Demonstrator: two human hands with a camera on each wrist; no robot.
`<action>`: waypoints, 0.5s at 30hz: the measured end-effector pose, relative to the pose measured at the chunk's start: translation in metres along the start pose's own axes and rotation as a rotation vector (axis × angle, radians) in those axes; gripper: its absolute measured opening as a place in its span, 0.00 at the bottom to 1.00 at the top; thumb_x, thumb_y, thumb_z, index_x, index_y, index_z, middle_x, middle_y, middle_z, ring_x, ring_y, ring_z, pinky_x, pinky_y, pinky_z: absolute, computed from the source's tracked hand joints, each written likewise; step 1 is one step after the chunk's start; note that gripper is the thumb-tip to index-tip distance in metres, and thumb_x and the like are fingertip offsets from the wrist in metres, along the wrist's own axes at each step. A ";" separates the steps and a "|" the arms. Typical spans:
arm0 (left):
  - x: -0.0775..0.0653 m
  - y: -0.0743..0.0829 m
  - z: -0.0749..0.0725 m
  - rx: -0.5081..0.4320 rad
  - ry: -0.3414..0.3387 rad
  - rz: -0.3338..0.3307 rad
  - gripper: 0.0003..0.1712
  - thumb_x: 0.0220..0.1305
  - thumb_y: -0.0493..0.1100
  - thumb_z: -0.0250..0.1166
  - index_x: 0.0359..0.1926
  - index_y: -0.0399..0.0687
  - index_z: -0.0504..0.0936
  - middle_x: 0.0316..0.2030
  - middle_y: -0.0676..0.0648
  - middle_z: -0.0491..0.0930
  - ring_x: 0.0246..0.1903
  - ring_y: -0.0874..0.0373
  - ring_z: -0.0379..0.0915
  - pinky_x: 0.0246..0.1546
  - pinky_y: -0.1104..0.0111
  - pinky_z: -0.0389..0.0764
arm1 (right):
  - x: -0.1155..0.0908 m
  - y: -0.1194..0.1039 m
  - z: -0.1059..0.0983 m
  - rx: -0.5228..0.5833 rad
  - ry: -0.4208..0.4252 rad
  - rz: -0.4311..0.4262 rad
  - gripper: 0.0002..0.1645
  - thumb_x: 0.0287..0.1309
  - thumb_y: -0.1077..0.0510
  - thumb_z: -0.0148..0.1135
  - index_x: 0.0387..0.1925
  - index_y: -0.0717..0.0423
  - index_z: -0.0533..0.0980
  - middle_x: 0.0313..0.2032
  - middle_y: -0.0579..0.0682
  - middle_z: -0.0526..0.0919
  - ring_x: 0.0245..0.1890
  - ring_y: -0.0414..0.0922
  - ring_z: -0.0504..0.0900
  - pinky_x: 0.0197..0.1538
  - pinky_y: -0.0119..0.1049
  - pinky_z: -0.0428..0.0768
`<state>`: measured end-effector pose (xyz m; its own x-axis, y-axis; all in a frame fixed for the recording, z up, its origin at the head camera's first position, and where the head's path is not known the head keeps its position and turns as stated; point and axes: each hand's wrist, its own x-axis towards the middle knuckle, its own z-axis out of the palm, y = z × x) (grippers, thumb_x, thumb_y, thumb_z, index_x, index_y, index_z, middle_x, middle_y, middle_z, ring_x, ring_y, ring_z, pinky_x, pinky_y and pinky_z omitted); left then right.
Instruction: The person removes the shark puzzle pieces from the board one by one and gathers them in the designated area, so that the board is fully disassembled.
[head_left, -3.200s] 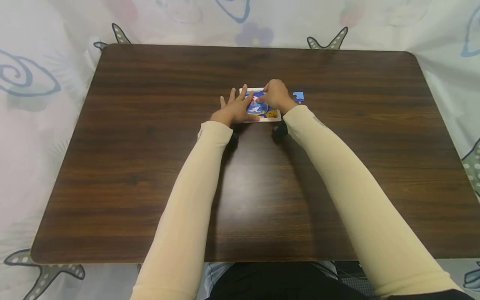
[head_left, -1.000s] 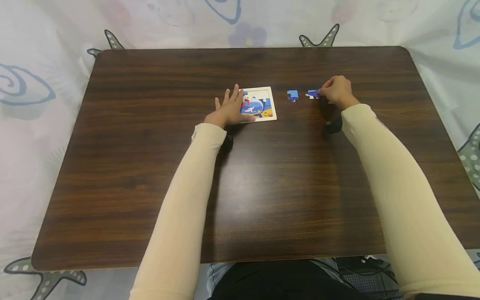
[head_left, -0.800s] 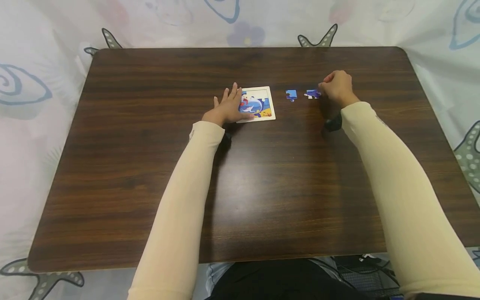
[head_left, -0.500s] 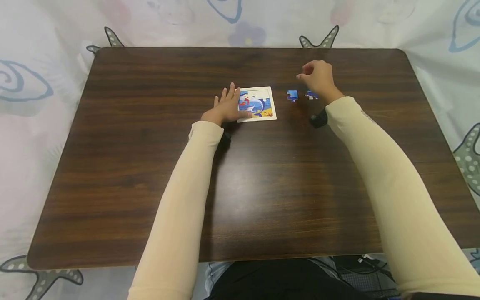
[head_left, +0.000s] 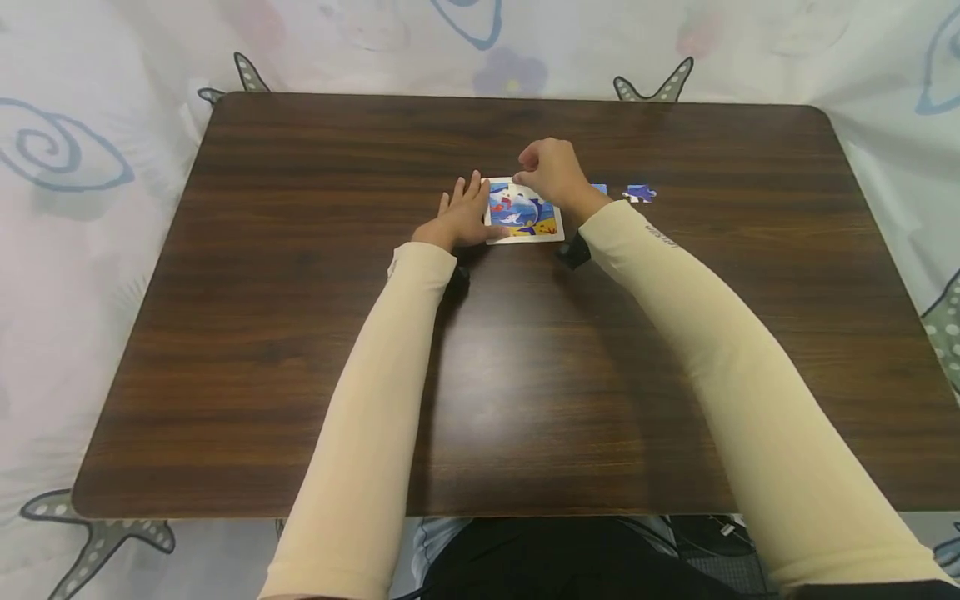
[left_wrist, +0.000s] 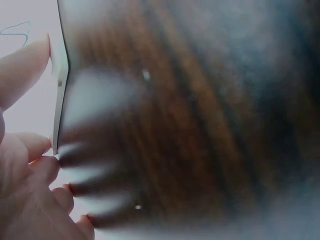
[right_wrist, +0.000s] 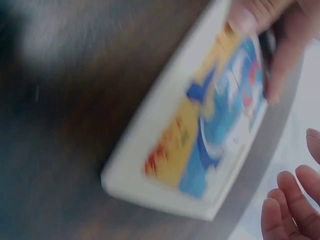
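Observation:
A small framed jigsaw puzzle (head_left: 517,212) with a blue, red and yellow sea picture lies on the table. My left hand (head_left: 459,218) rests on its left side with fingers spread; the right wrist view shows that thumb (right_wrist: 243,20) on the picture's yellow corner. Over the frame's far right corner hovers my right hand (head_left: 557,177), its fingers (right_wrist: 287,200) loosely bent, with nothing seen between them and the thumb. Right of the frame lie two loose puzzle pieces: a blue one (head_left: 599,189), mostly behind my right wrist, and a purple-blue one (head_left: 640,193).
The dark wood-grain table (head_left: 337,333) extends around the puzzle on all sides. A patterned white curtain (head_left: 375,42) hangs behind it. Black wrist cameras (head_left: 574,250) sit under my wrists, close above the tabletop.
My right hand laid the purple-blue piece at the right, let go, rose and moved left over the loose pieces to the puzzle. The left hand has stayed on the frame.

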<state>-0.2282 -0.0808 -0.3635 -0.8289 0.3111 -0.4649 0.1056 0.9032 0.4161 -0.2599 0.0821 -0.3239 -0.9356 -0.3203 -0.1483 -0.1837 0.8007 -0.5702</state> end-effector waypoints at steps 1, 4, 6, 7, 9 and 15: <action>0.000 0.001 0.000 -0.002 -0.001 -0.001 0.53 0.67 0.61 0.52 0.74 0.45 0.28 0.74 0.45 0.19 0.75 0.45 0.14 0.74 0.49 0.26 | 0.002 -0.001 0.004 -0.011 -0.017 -0.003 0.23 0.63 0.59 0.58 0.56 0.68 0.72 0.56 0.63 0.77 0.58 0.55 0.75 0.64 0.43 0.73; 0.000 0.002 0.001 -0.017 -0.004 -0.010 0.53 0.67 0.61 0.53 0.74 0.46 0.28 0.75 0.45 0.19 0.75 0.46 0.14 0.74 0.49 0.25 | 0.005 -0.002 0.016 -0.051 -0.058 -0.005 0.25 0.63 0.58 0.58 0.57 0.69 0.72 0.57 0.63 0.76 0.58 0.55 0.75 0.64 0.44 0.73; -0.001 0.004 0.001 -0.024 -0.008 -0.012 0.53 0.67 0.61 0.53 0.74 0.46 0.28 0.74 0.45 0.19 0.75 0.46 0.13 0.74 0.50 0.24 | 0.006 -0.002 0.022 -0.081 -0.071 -0.006 0.26 0.63 0.57 0.59 0.57 0.70 0.72 0.57 0.63 0.75 0.58 0.56 0.74 0.64 0.44 0.72; -0.001 0.004 0.001 -0.028 -0.009 -0.012 0.53 0.67 0.60 0.53 0.74 0.46 0.28 0.74 0.45 0.19 0.75 0.46 0.13 0.74 0.50 0.24 | 0.006 -0.001 0.024 -0.094 -0.075 0.001 0.26 0.63 0.56 0.59 0.57 0.70 0.72 0.57 0.63 0.75 0.59 0.56 0.73 0.65 0.44 0.71; -0.002 0.005 0.002 -0.031 -0.009 -0.011 0.54 0.66 0.61 0.54 0.74 0.46 0.28 0.74 0.45 0.19 0.74 0.46 0.13 0.74 0.49 0.24 | 0.007 -0.001 0.029 -0.137 -0.079 0.006 0.27 0.63 0.54 0.59 0.56 0.70 0.73 0.57 0.63 0.74 0.58 0.55 0.71 0.65 0.44 0.70; -0.002 0.007 0.003 -0.051 -0.005 -0.012 0.54 0.66 0.60 0.54 0.74 0.47 0.27 0.74 0.47 0.18 0.74 0.47 0.11 0.74 0.51 0.22 | 0.007 -0.001 0.038 -0.235 -0.048 0.006 0.24 0.63 0.49 0.59 0.44 0.68 0.80 0.47 0.61 0.78 0.52 0.53 0.71 0.62 0.45 0.69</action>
<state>-0.2245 -0.0745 -0.3623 -0.8273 0.3017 -0.4739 0.0671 0.8906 0.4498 -0.2552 0.0592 -0.3553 -0.9224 -0.3348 -0.1926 -0.2490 0.8966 -0.3663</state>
